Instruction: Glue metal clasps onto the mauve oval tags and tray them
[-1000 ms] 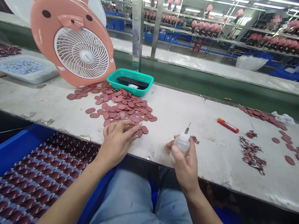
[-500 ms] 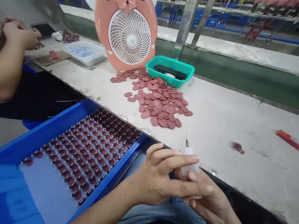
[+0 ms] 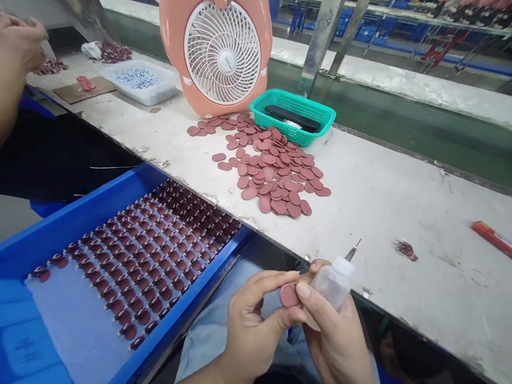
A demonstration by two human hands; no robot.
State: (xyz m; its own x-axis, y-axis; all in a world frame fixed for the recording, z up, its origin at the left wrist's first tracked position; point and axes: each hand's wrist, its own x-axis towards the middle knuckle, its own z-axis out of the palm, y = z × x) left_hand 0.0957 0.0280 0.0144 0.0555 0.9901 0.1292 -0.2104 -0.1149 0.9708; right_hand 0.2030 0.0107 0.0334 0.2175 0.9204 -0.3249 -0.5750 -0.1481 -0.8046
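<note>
"Where was the disc?"
"Pinched in the left hand, beside the right hand, which gripped the bottle."
"Any risk?"
"A slip could have meant a prick from the needle."

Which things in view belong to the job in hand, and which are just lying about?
Likely part of the job:
reddish disc, in the left hand
needle-tipped bottle, in the right hand
loose discs on the table
blue tray with rows of pieces

Probably just lying about:
animal-shaped fan
green basket
red stick-shaped item
</note>
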